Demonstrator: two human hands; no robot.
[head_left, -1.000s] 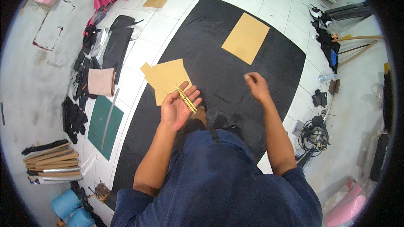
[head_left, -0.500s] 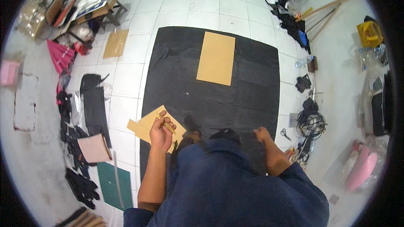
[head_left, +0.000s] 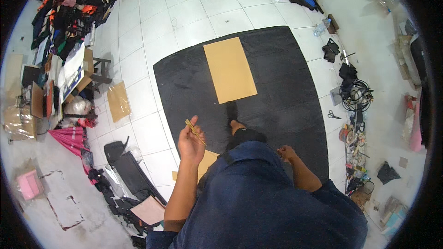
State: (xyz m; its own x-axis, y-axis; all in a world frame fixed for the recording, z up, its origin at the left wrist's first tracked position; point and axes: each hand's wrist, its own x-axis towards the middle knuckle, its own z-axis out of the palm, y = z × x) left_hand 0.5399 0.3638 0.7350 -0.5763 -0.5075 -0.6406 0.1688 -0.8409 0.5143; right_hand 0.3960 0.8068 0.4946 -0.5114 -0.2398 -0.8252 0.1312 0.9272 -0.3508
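Raised in front of my body, my left hand [head_left: 191, 145] has its fingers closed on a slim gold-coloured stick-like tool [head_left: 195, 132], whose exact kind is unclear. Below that hand lies tan card [head_left: 207, 160], partly hidden by my forearm and torso. My right hand [head_left: 287, 153] hangs low over the black sheet [head_left: 286, 92] with its fingers curled; whether they hold anything is hidden. A large tan rectangular card [head_left: 230, 70] rests flat on the far part of the sheet, apart from both hands. My foot [head_left: 232, 113] is on the sheet near the card's lower edge.
Scissors [head_left: 334, 115] and a coil of black cable [head_left: 356, 96] lie right of the sheet. Along the left are a wrapped tan sheet [head_left: 119, 101], a long black padded piece [head_left: 134, 170], a pink umbrella-like bundle [head_left: 69, 140] and a small dark stool [head_left: 101, 71].
My view has turned and shifted, and my body has moved forward over the sheet. A foot now shows near the large card. My left hand still grips the gold tool.
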